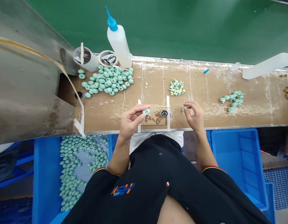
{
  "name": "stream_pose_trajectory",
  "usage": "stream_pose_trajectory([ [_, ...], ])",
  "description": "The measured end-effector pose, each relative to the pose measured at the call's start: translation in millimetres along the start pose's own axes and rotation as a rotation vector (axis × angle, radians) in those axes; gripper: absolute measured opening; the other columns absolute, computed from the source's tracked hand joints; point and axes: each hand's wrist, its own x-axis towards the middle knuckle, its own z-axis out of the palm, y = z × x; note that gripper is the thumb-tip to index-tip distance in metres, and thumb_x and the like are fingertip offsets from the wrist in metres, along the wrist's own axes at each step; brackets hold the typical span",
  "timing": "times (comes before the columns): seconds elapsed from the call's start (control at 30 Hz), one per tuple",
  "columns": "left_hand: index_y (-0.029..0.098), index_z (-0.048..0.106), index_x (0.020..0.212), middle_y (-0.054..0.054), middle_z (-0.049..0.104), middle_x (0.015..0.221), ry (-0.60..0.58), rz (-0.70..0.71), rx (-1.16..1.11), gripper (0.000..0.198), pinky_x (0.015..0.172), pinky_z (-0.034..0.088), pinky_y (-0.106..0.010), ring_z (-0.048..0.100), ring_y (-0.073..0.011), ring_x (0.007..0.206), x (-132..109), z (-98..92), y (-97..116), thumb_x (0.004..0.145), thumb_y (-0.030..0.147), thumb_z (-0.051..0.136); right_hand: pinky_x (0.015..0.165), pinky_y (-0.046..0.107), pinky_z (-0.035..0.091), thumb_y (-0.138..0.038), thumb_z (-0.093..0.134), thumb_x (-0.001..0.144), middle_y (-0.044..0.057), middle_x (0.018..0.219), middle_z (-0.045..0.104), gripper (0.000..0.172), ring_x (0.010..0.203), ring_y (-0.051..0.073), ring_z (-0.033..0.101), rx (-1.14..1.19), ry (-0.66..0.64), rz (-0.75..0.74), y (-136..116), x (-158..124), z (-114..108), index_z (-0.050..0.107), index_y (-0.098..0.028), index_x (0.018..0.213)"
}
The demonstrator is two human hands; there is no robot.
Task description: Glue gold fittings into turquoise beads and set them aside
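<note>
The left hand (pixel 129 123) has its thumb and forefinger pinching a small egg (pixel 146 111) at their tips, the thumb on the near side and the forefinger on the far side. The egg is a pale mint green with a matt look, a plump rounded body and a paler patch with dark specks at its middle. That marked side is turned upward, towards the head camera. Its outline is close to round from above, so which way its long axis runs cannot be told. It is held just above the near part of the table (pixel 155 73), out at the tips of those fingers and to the right of the palm.

The right hand (pixel 196 119) has its thumb and fingers curved towards each other, tips close together and pointing left. A tiny green piece (pixel 182 110) shows just beside the thumb tip; whether the fingers grip it cannot be told.

Between the two sets of fingers sits a small round black pot (pixel 164 113), with a thin stick (pixel 162 106) lying just beyond it. A big heap of similar eggs (pixel 108 81) lies beyond and left of the left fingers, and a little pile of green and yellow bits (pixel 177 87) lies beyond the right fingertips.
</note>
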Motion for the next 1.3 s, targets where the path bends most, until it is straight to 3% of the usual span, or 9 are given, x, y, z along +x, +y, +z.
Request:
stream_pose_trajectory([
  [0.2,0.026,0.086,0.101,-0.007,0.074,0.101,-0.049,0.088,0.064,0.026,0.069,0.069,-0.028,0.073,-0.0157,0.081,-9,11.0,14,0.079,0.039,0.091,0.077,0.036,0.064,-0.026,0.066,0.102,0.005,0.100,0.079,0.011,0.090,0.021,0.076,0.220,-0.068,-0.215,-90,17,7,0.073,-0.027,0.110],
  [0.33,0.026,0.083,0.102,-0.007,0.074,0.101,-0.041,0.149,0.120,0.029,0.071,0.068,-0.031,0.074,-0.0177,0.083,-15,18.6,21,0.080,0.043,0.090,0.077,0.035,0.064,-0.028,0.067,0.102,0.005,0.103,0.079,0.014,0.090,0.019,0.075,0.322,-0.105,-0.276,-118,20,19,0.073,-0.026,0.115],
  [0.6,0.029,0.083,0.102,-0.008,0.075,0.103,-0.030,0.349,0.269,0.018,0.080,0.067,-0.034,0.076,-0.0207,0.095,-21,24.2,31,0.087,0.038,0.085,0.078,0.033,0.064,-0.024,0.066,0.102,0.003,0.099,0.078,0.018,0.088,0.018,0.074,0.393,-0.086,-0.233,-127,17,25,0.071,-0.026,0.119],
  [0.8,0.029,0.083,0.110,-0.007,0.072,0.102,0.008,0.376,0.339,0.021,0.074,0.066,-0.030,0.074,-0.0182,0.091,-26,35.1,36,0.090,0.035,0.082,0.076,0.033,0.064,-0.022,0.067,0.101,0.002,0.098,0.076,0.023,0.086,0.017,0.073,0.414,-0.061,-0.244,-127,16,24,0.069,-0.028,0.123],
  [1.03,0.025,0.081,0.099,-0.006,0.078,0.099,0.083,0.288,0.276,0.018,0.079,0.069,-0.033,0.078,-0.0196,0.087,-30,49.9,42,0.090,0.041,0.081,0.078,0.033,0.063,-0.022,0.068,0.101,0.002,0.101,0.070,0.026,0.086,0.016,0.069,0.426,-0.014,-0.247,-129,18,24,0.069,-0.031,0.125],
  [1.3,0.021,0.081,0.102,-0.005,0.084,0.099,0.063,0.159,0.351,0.019,0.083,0.069,-0.030,0.081,-0.0187,0.087,-36,44.9,51,0.089,0.035,0.083,0.073,0.033,0.062,-0.027,0.062,0.106,0.004,0.100,0.069,0.023,0.086,0.017,0.069,0.430,0.013,-0.284,-120,15,28,0.070,-0.030,0.128],
])
